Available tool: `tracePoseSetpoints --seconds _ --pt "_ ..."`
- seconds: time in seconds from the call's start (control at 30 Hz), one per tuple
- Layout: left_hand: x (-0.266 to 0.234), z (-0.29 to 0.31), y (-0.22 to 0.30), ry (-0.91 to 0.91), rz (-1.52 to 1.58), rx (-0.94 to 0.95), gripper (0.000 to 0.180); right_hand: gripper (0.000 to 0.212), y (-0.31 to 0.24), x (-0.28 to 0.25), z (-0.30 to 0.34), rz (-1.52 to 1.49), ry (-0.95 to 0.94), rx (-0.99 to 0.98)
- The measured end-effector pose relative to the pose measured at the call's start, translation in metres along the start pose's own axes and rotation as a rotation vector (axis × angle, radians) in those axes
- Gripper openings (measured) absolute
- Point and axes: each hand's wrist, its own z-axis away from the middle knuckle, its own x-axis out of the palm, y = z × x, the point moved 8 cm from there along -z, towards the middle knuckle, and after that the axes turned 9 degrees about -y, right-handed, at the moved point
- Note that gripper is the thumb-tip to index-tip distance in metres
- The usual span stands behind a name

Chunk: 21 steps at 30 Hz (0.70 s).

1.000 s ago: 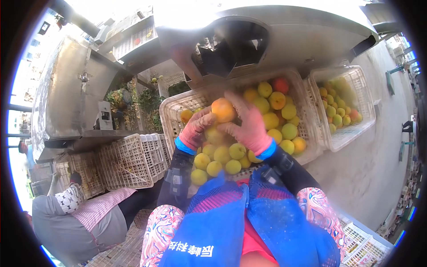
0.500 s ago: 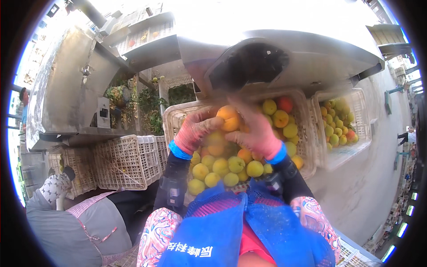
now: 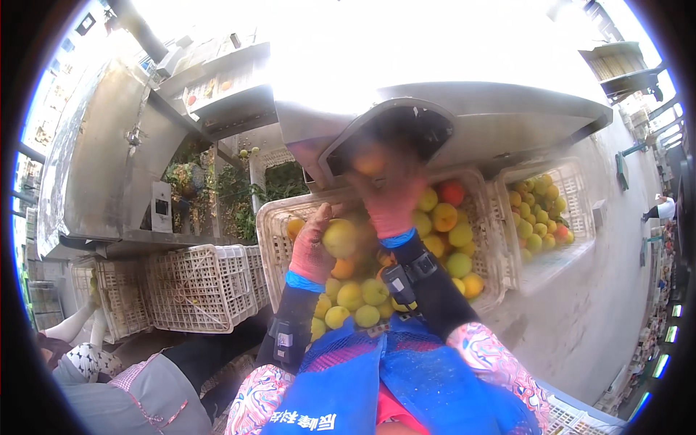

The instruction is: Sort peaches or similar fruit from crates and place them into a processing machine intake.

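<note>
My left hand (image 3: 312,252), in a pink glove with a blue cuff, is closed around a yellow-green peach (image 3: 339,238) above the heap of peaches. My right hand (image 3: 391,199), gloved alike and smeared by motion, reaches to the dark opening (image 3: 424,119) of a metal machine. An orange peach (image 3: 370,161) is at its fingertips, inside the mouth of that opening. Below both hands a white plastic crate (image 3: 274,246) holds many peaches in green, yellow, orange and red.
A second white crate (image 3: 511,190) of peaches stands on the floor at the right. Several crates (image 3: 192,286) stand at the left, where a person in grey (image 3: 156,395) bends down. The machine's metal edge (image 3: 507,145) overhangs the far side of my crate.
My right hand has gone forward with the orange peach, away from my left hand, to the machine's opening. A yellow-green peach now shows in my left hand. The view has shifted slightly.
</note>
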Motion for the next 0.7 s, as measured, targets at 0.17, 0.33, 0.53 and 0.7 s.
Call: tracePoseSetpoints --seconds 0.17,0.33,0.53,0.7 --pt "0.033 0.014 -0.003 -0.165 0.323 -0.001 0.059 0.061 -0.007 0.006 0.005 0.04 -0.056 0.097" --pt "0.042 0.021 -0.007 -0.292 0.471 0.075 0.073 0.056 0.015 0.041 -0.002 0.406 0.002 0.077" --pt "0.0 0.016 -0.01 -0.154 0.355 0.105 0.061 0.077 -0.021 0.024 -0.012 -0.263 -0.456 0.284" --pt "0.028 0.001 0.003 -0.197 0.2 0.045 0.052 0.088 -0.048 0.013 0.058 -0.422 -0.598 0.06"
